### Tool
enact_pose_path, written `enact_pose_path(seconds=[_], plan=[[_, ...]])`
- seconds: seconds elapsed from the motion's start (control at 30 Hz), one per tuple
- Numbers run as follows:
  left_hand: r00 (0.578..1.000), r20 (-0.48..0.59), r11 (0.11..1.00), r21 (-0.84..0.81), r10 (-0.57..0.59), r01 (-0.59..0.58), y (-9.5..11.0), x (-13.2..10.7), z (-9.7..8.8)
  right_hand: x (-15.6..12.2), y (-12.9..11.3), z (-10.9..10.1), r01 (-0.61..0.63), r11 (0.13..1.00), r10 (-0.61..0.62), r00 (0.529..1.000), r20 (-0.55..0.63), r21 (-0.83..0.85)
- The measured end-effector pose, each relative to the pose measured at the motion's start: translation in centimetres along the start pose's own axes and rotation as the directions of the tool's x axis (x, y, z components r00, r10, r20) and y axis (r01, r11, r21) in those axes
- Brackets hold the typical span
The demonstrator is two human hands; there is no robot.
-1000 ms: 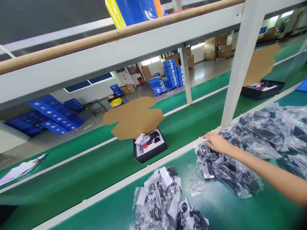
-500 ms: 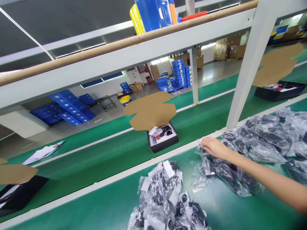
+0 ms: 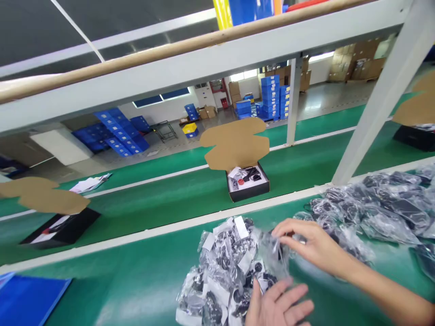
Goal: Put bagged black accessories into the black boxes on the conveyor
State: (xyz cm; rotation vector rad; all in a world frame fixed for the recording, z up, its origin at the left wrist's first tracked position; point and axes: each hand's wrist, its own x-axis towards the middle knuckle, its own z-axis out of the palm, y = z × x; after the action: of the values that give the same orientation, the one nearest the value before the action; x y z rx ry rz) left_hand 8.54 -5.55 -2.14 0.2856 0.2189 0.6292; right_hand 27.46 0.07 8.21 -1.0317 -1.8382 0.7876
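My right hand pinches the top of a clear plastic bag with something dark inside, blurred. The bag hangs beside a heap of small clear bags that hold black parts and white paper slips. My left hand is open at the bottom of the view, fingers spread and palm turned up, just below the hanging bag. To the right lies a wide pile of bagged black items, partly behind my right forearm.
Beyond the white rail, an open black box with a cardboard lid stands on the green belt. Another open box is at left, one more at far right. A blue folder-like sheet lies lower left. A slanted white post rises at right.
My right hand has come left and nearer from the right-hand pile, carrying the plastic bag. My left hand has entered from below. The view has swung left, and a blue sheet now shows.
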Motion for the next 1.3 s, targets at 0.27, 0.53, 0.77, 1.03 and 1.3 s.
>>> enact_pose_path(seconds=[0.27,0.53,0.77,1.03,1.3], plan=[[0.737,-0.59,0.819,-0.21,0.329,-0.534,1.6,1.5,3.6,-5.1,-0.7,2.3,0.055,0.975,-0.071,0.995,0.066,0.217],[0.62,-0.598,0.801,0.063,0.508,-0.595,2.2,1.0,1.9,-6.4,3.1,4.1,-0.101,0.994,0.102,0.995,0.024,-0.03],[0.767,-0.489,0.907,0.16,0.416,-0.39,-1.7,-0.3,1.5,-1.2,8.6,6.0,-0.058,0.882,0.064,0.998,-0.003,-0.467],[0.811,-0.486,0.941,0.085,0.326,-0.327,-1.4,-0.9,0.9,4.1,6.0,7.7,0.205,0.902,-0.188,0.979,0.08,-0.38],[0.891,-0.364,0.878,-0.289,0.269,-0.383,2.5,-0.8,3.2,-1.2,-1.1,5.9,0.476,0.879,-0.45,0.839,0.307,-0.013]])
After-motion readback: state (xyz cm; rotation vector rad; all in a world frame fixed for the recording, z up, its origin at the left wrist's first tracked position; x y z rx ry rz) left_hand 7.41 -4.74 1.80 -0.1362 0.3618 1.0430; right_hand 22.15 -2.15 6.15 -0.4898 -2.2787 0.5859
